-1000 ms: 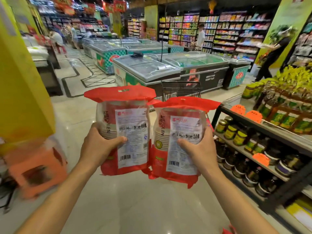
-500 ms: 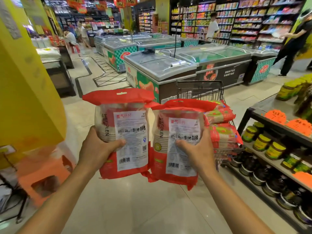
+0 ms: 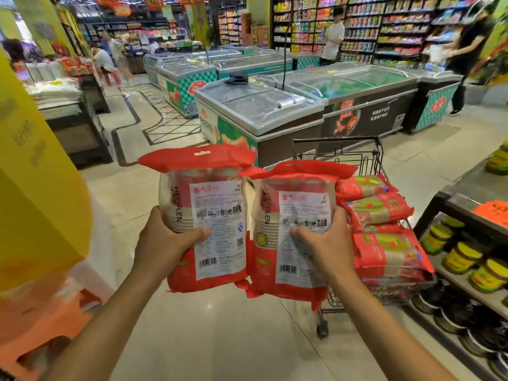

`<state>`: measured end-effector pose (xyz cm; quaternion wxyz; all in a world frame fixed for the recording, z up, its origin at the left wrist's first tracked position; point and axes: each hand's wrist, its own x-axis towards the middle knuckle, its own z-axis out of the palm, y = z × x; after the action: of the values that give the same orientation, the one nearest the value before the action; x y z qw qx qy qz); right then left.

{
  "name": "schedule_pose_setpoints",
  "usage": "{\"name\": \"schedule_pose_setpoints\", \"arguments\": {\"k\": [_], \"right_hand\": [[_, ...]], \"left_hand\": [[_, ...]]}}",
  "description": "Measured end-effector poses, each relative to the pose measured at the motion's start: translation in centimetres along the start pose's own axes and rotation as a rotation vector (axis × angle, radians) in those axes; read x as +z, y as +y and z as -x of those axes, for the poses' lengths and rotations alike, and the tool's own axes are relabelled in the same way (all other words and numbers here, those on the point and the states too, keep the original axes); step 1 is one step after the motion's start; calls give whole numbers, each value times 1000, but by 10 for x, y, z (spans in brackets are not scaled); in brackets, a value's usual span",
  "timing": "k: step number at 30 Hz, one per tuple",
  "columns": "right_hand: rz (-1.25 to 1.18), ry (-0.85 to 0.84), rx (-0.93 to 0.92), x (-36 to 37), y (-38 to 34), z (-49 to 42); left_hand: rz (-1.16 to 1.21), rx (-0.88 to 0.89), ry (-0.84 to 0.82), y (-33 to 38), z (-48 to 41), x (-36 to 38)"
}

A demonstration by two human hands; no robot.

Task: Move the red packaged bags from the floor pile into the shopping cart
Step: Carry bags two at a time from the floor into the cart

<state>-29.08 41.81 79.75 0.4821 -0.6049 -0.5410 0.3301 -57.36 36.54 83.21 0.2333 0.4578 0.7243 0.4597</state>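
Two red bags hang in the air, near the shopping cart (image 3: 368, 158): left bag (image 3: 217, 215) gripped in my left hand (image 3: 162, 243), right bag (image 3: 297, 243) in my right hand (image 3: 327, 248), fingers (image 3: 302, 232) curled round each. Both stand upright, long axis vertical, tops up. Best swing right over the rim, laying them flat on the stacked bags (image 3: 379, 213).

Both bare arms reach forward, each hand holding a bag upright.
The left hand (image 3: 162, 244) grips a red-and-clear plastic bag with a white printed label (image 3: 220, 204) from its left edge, thumb pressed across the label. The right hand (image 3: 331, 250) grips a second red-and-clear plastic bag (image 3: 297, 204) from its right edge, thumb likewise on the label. The forearms angle inward, with the hands level.
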Motion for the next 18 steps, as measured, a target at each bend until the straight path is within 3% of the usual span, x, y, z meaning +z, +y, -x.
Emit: {"name": "schedule_pose_setpoints", "arguments": {"k": [11, 18], "right_hand": [[53, 233, 88, 74, -13, -136], [64, 377, 147, 73, -9, -196]], "left_hand": [[57, 119, -249, 5, -223, 68], [82, 186, -414, 34, -309, 139]]}}
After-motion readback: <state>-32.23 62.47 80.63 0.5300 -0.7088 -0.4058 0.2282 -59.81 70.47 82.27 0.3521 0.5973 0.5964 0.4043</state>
